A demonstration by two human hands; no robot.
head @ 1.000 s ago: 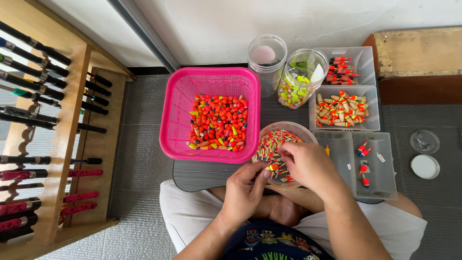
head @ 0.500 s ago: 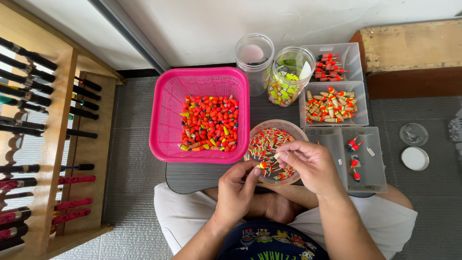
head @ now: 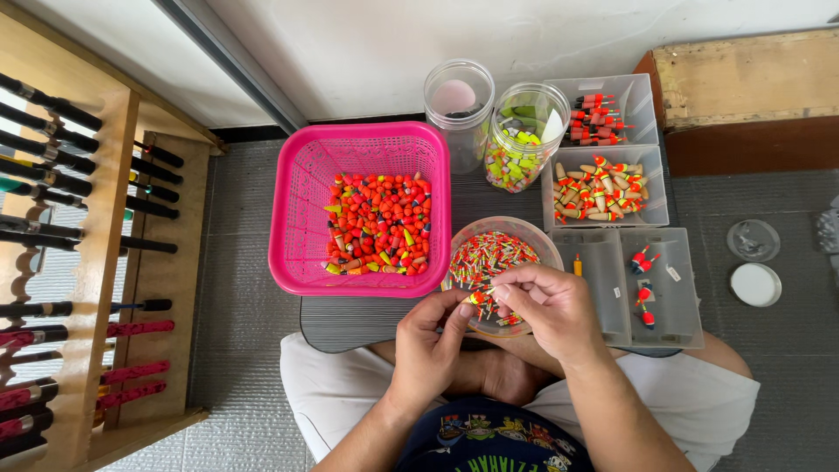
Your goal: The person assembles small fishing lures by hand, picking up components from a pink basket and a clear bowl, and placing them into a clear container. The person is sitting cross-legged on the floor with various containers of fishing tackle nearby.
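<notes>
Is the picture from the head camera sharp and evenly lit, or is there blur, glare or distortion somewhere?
Head view: soft, even daylight, only faint shadows; both hands and the pink basket are sharp, no motion blur; mild glare on the clear jars; the wide lens bends the wooden rack at the left edge.

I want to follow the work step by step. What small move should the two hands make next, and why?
Probably press the two small parts together. The left hand and right hand meet fingertip to fingertip over the round clear bowl of striped pieces, pinching a tiny yellow-and-red float piece between them. What each hand holds exactly is too small to tell.
</notes>
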